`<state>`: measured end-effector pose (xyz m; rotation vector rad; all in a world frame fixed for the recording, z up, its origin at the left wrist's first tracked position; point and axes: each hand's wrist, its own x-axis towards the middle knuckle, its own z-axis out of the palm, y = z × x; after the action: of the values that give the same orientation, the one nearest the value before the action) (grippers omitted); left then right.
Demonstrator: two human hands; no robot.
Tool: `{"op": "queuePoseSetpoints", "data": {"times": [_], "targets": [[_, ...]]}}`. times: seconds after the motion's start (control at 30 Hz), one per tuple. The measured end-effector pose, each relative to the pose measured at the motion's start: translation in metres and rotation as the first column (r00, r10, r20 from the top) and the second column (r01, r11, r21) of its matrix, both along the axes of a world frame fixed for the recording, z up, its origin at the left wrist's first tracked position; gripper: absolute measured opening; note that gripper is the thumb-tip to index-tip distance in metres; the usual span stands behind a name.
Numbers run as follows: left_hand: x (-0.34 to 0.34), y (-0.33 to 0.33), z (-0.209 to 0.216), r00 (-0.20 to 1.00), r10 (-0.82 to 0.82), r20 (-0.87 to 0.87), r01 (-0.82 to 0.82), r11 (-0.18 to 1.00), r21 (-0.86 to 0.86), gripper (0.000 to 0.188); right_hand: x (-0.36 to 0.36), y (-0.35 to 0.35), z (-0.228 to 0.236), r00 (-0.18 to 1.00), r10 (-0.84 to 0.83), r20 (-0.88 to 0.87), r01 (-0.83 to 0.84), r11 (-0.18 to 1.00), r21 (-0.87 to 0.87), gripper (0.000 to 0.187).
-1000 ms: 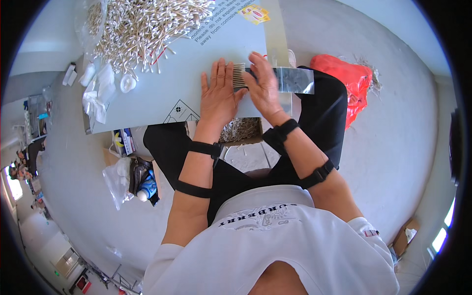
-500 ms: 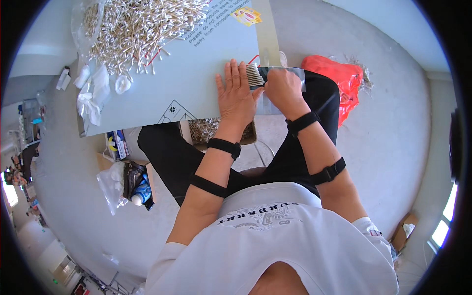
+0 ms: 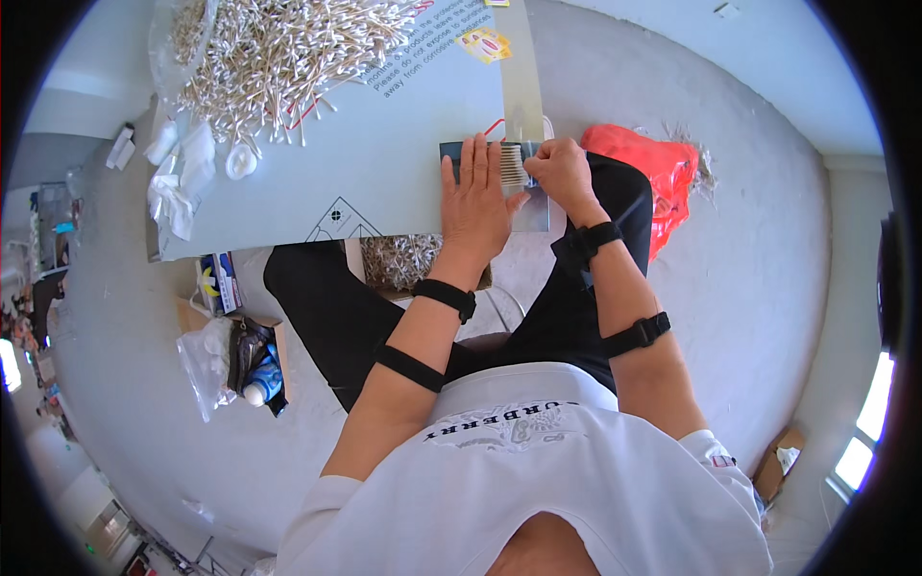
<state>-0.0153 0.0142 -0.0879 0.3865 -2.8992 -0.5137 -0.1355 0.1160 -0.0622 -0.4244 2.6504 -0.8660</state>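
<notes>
A row of cotton swabs [image 3: 513, 165] lies side by side on or inside a dark, flat pack [image 3: 448, 154] near the board's right edge. My left hand [image 3: 477, 202] rests flat across the pack, fingers stretched out and thumb angled toward the swabs. Just right of the row, my right hand [image 3: 565, 173] is closed, its fingertips pinching at the pack's right end. What exactly sits between those fingertips is partly hidden. A big heap of loose cotton swabs [image 3: 288, 62] covers the far left of the grey board [image 3: 384, 182].
White wads [image 3: 197, 163] and a small white ring-shaped piece [image 3: 240, 162] lie at the board's left. A box of swabs [image 3: 399, 261] stands below, between my knees. A red plastic bag [image 3: 663, 173] is on the right. An open carton [image 3: 259, 355] sits on the floor at left.
My left hand has shifted right, showing the pack's dark left end. My right hand has turned and moved slightly right; the clear film that stuck out beyond it no longer shows there.
</notes>
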Motion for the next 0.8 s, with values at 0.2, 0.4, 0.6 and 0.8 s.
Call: {"op": "queuePoseSetpoints", "data": {"times": [0.2,0.4,0.6,0.8], "targets": [[-0.001,-0.002,0.001,0.999,-0.032,-0.021,0.032,0.999,0.005,0.076,0.000,0.000,0.000,1.000,0.024,-0.014,-0.024,1.000,-0.008,0.022],[-0.006,-0.010,-0.002,0.992,-0.124,-0.030,0.124,0.992,-0.003,0.075,-0.005,0.001,-0.001,0.998,0.057,0.028,-0.056,0.998,-0.032,0.022],[-0.017,0.005,-0.008,0.987,-0.154,-0.054,0.155,0.988,0.017,0.077,-0.001,-0.003,0.003,0.997,0.071,-0.034,-0.071,0.997,-0.005,0.020],[-0.017,0.004,-0.001,0.994,-0.095,-0.061,0.099,0.992,0.074,0.080,-0.011,0.033,0.005,0.966,0.151,-0.211,-0.165,0.985,-0.050,0.022]]}}
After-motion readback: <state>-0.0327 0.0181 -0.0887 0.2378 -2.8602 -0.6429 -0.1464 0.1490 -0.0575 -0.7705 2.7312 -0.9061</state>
